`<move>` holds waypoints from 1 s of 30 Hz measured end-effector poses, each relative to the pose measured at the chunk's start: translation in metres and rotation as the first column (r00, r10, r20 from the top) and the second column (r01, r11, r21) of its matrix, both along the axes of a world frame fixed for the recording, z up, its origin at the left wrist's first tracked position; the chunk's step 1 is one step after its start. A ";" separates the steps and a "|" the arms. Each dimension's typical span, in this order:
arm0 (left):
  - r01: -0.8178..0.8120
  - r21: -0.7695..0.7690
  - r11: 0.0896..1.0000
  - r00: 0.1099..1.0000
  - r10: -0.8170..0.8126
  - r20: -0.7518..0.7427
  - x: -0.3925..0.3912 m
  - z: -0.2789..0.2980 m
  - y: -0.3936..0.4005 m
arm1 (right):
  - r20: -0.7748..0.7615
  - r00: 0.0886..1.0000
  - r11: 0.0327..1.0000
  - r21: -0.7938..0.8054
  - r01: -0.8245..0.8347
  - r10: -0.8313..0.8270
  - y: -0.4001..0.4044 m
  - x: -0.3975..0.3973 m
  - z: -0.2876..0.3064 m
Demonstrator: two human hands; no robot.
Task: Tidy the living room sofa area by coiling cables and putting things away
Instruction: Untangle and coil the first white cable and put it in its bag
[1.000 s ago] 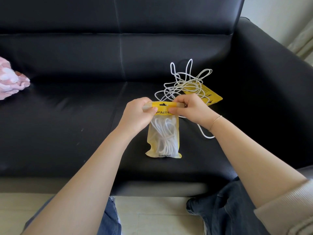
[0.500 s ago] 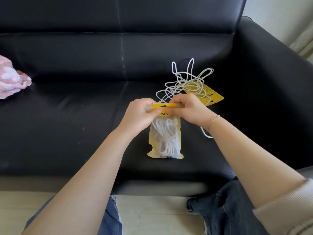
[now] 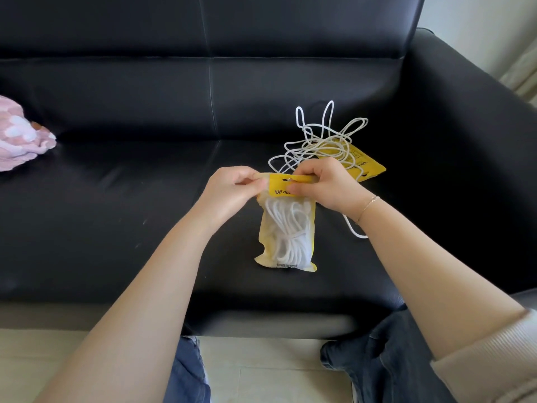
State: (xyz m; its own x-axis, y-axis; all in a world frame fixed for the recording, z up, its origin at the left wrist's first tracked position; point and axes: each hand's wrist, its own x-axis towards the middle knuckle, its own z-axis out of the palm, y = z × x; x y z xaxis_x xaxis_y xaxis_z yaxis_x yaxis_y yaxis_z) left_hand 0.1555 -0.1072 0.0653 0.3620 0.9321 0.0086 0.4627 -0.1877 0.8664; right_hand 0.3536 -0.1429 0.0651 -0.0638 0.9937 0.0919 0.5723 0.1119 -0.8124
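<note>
Toward the front edge of the sofa point(image 3: 116, 228) seat, right of the centre seam: yellow pouch point(image 3: 287, 228) holding a coiled white cable point(image 3: 287, 231), lying flat with its long axis running from front edge toward the backrest, header strip at the far end. Pinched at that header strip from both sides: left hand point(image 3: 229, 193) with thumb and curled fingers closed on the left corner, right hand point(image 3: 325, 187) with thumb and fingertips pressed together on the printed yellow band. Both hands level with the strip, neither nearer than the other; rest of the pouch trailing from the fingers back toward the front edge. Seemingly the sealing step, a press along the short axis of the strip. Behind the right hand, nearer the backrest and right armrest: loose white cable point(image 3: 322, 141), uncoiled, tangled over a second yellow pouch point(image 3: 363, 167), one strand running out past the right wrist. At the far left edge of the seat, well apart: pink-and-white bundle of fabric point(image 3: 20, 141). Coiling of the second cable likely next, right hand closer to it.
</note>
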 end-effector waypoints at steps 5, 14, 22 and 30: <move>-0.084 0.108 0.991 0.994 0.090 -0.054 -0.002 -0.007 0.002 | -0.017 1.000 0.998 -0.065 -0.019 0.018 -0.001 -0.004 0.001; -0.111 0.263 0.958 0.974 0.157 -0.161 0.003 -0.010 -0.002 | 0.090 0.996 1.000 0.023 -0.005 0.003 0.007 -0.015 -0.002; -0.061 0.212 0.975 0.974 0.105 -0.202 -0.010 -0.005 0.003 | 0.043 0.999 1.000 -0.027 -0.013 0.014 0.009 -0.021 -0.003; -0.069 0.296 0.953 0.975 0.128 -0.184 0.000 -0.009 -0.003 | 0.074 0.996 0.998 0.026 -0.051 0.049 0.010 -0.027 -0.002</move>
State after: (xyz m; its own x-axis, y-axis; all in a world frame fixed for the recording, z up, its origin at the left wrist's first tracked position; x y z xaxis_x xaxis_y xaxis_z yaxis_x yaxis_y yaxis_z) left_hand 0.1555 -0.1099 0.0560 0.2901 0.9320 0.2173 0.6485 -0.3584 0.6716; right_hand 0.3264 -0.1331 0.0636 -0.1208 0.9862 0.1128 0.6236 0.1638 -0.7644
